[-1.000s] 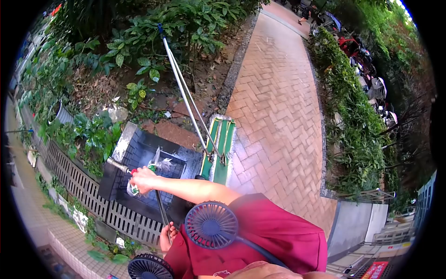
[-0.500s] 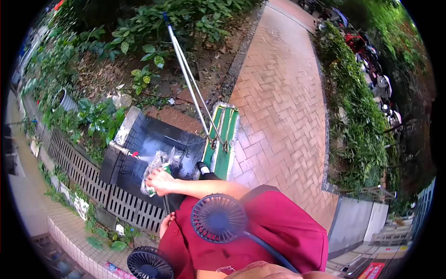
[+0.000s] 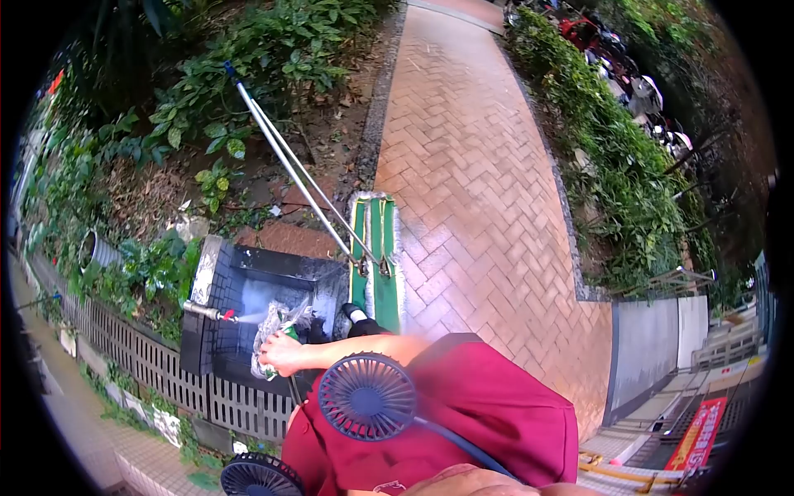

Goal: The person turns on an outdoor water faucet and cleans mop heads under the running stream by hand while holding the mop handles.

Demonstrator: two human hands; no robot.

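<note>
My right hand (image 3: 281,354) is closed on a wet mop head (image 3: 269,335) with grey strands and some green backing, held over a dark tiled basin (image 3: 248,285). Water sprays onto the mop head from a metal tap (image 3: 201,309) with a red part. A thin dark mop handle (image 3: 294,390) runs from the mop head down towards my body. Only a sliver of my left hand (image 3: 291,414) shows at the lower end of this handle, beside the red clothing; its fingers are mostly hidden.
Two green flat mops (image 3: 376,285) lie beside the basin, their long silver handles (image 3: 281,149) leaning into the plants. A brick path (image 3: 463,165) runs ahead. A slotted railing (image 3: 157,376) borders the left. A neck fan (image 3: 368,397) hangs at my chest.
The view has turned, shifting the path and mops leftward. My right hand stays on the mop head under the spray. My left hand shows less than before.
</note>
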